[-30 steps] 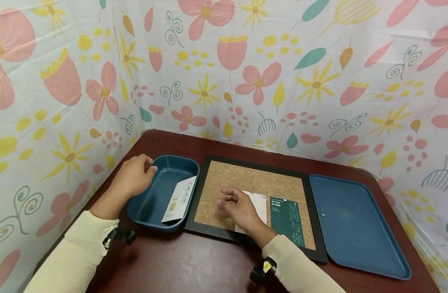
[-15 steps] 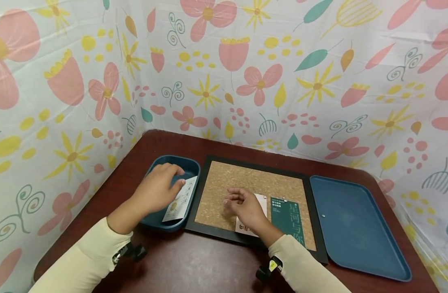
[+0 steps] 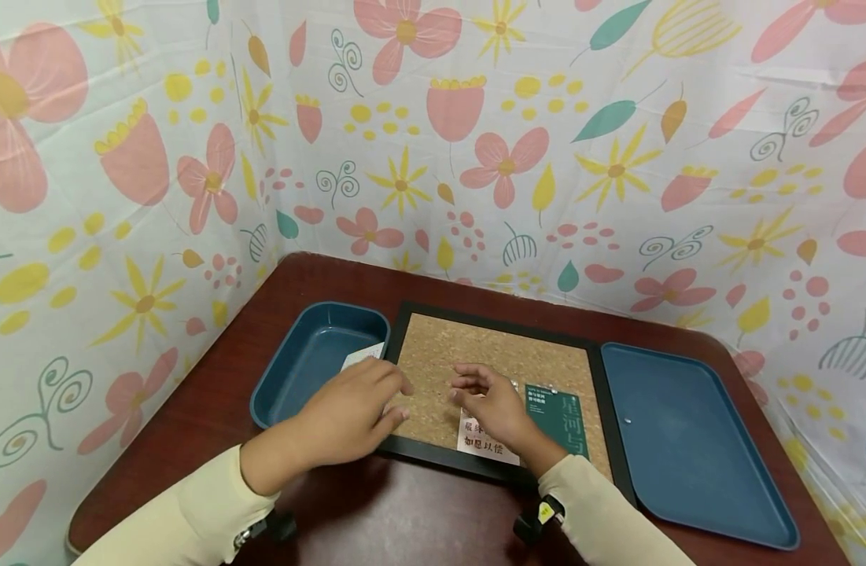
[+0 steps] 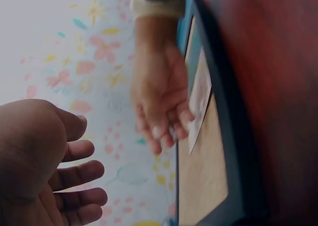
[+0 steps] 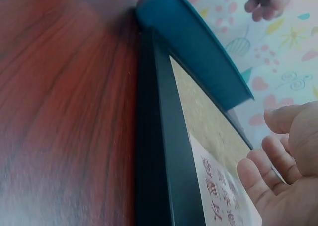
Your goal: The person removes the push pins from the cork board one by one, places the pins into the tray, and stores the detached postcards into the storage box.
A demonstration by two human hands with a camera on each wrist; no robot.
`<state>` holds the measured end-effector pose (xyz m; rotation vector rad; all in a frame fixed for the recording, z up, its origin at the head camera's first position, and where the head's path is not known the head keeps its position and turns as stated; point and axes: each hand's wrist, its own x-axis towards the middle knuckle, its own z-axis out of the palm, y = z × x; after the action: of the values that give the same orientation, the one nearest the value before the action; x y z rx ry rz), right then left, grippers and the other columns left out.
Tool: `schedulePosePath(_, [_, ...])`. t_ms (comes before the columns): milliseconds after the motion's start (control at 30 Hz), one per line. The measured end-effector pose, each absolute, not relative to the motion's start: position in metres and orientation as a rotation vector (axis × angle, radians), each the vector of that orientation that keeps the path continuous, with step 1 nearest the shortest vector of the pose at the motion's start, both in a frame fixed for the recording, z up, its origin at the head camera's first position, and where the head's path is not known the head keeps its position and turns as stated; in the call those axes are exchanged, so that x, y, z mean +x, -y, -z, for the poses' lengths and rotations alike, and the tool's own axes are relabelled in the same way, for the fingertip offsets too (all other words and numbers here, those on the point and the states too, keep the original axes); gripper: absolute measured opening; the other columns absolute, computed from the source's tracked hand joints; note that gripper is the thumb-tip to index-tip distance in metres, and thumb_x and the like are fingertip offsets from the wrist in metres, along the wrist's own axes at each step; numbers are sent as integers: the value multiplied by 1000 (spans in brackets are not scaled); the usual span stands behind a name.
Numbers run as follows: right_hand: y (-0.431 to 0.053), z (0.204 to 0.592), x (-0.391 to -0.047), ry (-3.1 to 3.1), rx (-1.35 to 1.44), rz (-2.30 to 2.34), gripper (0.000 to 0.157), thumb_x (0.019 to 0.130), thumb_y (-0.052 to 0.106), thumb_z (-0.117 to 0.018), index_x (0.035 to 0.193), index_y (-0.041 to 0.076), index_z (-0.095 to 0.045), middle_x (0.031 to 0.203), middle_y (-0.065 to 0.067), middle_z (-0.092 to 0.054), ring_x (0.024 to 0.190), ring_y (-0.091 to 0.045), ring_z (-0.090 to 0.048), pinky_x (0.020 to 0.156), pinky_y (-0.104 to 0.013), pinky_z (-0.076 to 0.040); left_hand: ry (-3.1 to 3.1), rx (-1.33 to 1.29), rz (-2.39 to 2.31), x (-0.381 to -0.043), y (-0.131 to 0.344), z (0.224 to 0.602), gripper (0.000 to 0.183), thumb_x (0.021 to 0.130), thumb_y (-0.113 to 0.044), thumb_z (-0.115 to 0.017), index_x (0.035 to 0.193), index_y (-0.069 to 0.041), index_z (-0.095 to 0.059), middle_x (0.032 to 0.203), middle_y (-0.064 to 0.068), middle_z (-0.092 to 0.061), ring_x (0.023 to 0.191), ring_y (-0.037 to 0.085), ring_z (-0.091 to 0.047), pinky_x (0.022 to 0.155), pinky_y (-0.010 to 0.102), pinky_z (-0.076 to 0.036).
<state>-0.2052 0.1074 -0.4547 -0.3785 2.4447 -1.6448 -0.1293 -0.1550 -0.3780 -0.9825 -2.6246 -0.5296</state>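
My left hand (image 3: 351,413) hovers over the near right corner of the blue deep tray (image 3: 270,385) and the frame's left edge. Its fingers are loosely bent, with nothing seen between them. A white card (image 3: 364,355) leans inside that tray, mostly hidden behind this hand. Above the corkboard (image 3: 433,346) is my right hand (image 3: 499,413), thumb and fingers apart and loosely bent. A tiny speck shows near its fingertips in the left wrist view; I cannot tell what it is. Below it lies a pink card (image 3: 478,446) with dark lettering, beside a green card (image 3: 556,413) pinned at its top.
A flat blue tray (image 3: 702,440) stands right of the board, with a small shiny pin (image 3: 627,421) near its left edge. The board has a black frame (image 3: 447,465). Reddish-brown table (image 3: 390,519) surrounds everything; a flowered curtain (image 3: 433,196) hangs behind and at the left.
My left hand has moved right and nearer, from the deep tray's far left rim across to its near right corner. The right hand has shifted slightly right, uncovering more lettering on the pink card.
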Motion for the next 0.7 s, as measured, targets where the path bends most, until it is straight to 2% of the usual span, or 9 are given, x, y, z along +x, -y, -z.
schedulePosePath(67, [-112, 455, -206, -2458, -372, 1634, 43, 96, 8, -74, 136, 2, -61, 115, -11, -71, 101, -24, -67, 71, -30, -58, 2618, -1053, 512, -125, 149, 382, 21, 99, -29, -70, 115, -17, -67, 112, -4, -63, 109, 16, -57, 96, 37, -49])
schedulePosePath(267, [-122, 452, -209, -2497, -392, 1597, 44, 97, 11, -74, 137, 2, -60, 115, -12, -70, 103, -27, -66, 72, -33, -58, 2628, -1232, 441, -113, 129, 398, 25, 102, -36, -65, 117, -16, -67, 115, -4, -63, 117, 15, -58, 103, 38, -47])
schedulePosePath(467, [-132, 450, -211, -2571, -415, 1491, 45, 97, 12, -73, 139, 4, -60, 114, -8, -69, 104, -26, -64, 76, -34, -57, 2674, -1336, 376, -109, 116, 414, 46, 106, -46, -53, 139, -16, -62, 138, -1, -60, 134, 20, -51, 113, 42, -40])
schedulePosePath(700, [-140, 449, -215, -2711, -502, 1337, 43, 96, 14, -74, 137, 7, -62, 111, -3, -69, 100, -21, -65, 85, -43, -55, 2718, -1411, 292, -110, 112, 428, 68, 108, -61, -28, 157, -18, -46, 160, 3, -43, 150, 26, -31, 121, 46, -28])
